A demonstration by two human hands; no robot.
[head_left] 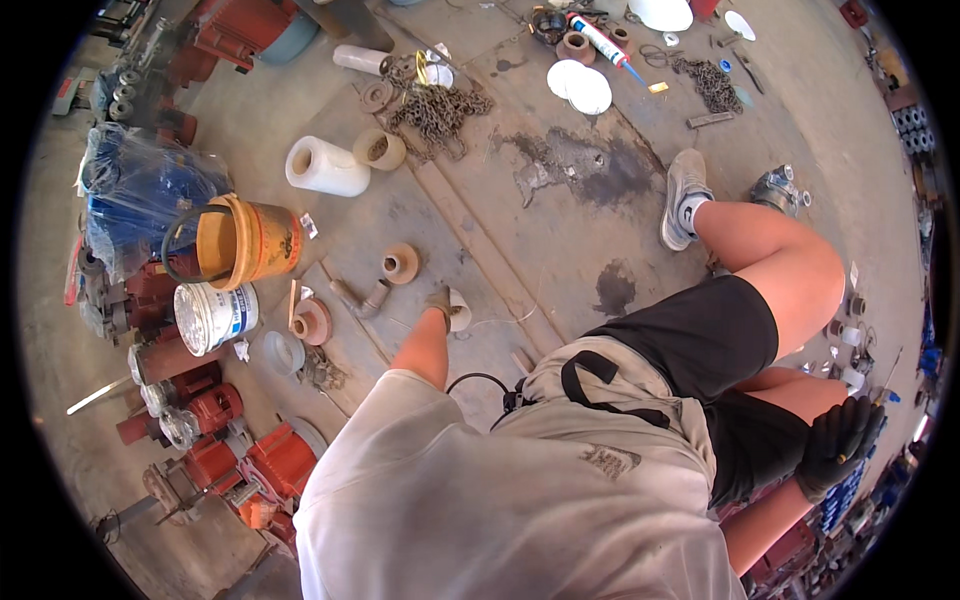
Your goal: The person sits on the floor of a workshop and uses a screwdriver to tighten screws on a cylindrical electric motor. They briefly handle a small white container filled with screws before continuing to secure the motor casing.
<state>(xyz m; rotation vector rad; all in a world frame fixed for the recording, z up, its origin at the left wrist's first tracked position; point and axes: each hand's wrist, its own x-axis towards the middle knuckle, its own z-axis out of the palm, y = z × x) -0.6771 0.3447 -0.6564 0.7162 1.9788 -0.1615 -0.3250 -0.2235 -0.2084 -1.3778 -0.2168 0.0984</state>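
Note:
My left hand [437, 299], in a dingy glove, reaches down to the floor at the middle. Its fingers, partly hidden, seem closed on the edge of a pale round piece [461, 312]; its kind is unclear. A thin light strand [507, 320] lies to its right. Just beyond that hand are a rusty flanged pipe fitting [400, 264] and a bent pipe elbow [365, 300]. At the lower right, my right hand [840, 450] wears a black glove and is up beside my knee. Its fingers look stretched out, with nothing plainly held.
On the left stand a yellow bucket [262, 240], a white tub [217, 318] and red motors [277, 462]. Farther off are a white plastic-wrap roll [327, 167], a rusty chain [440, 115] and a sealant tube [600, 40]. A metal fitting [780, 190] sits near my foot.

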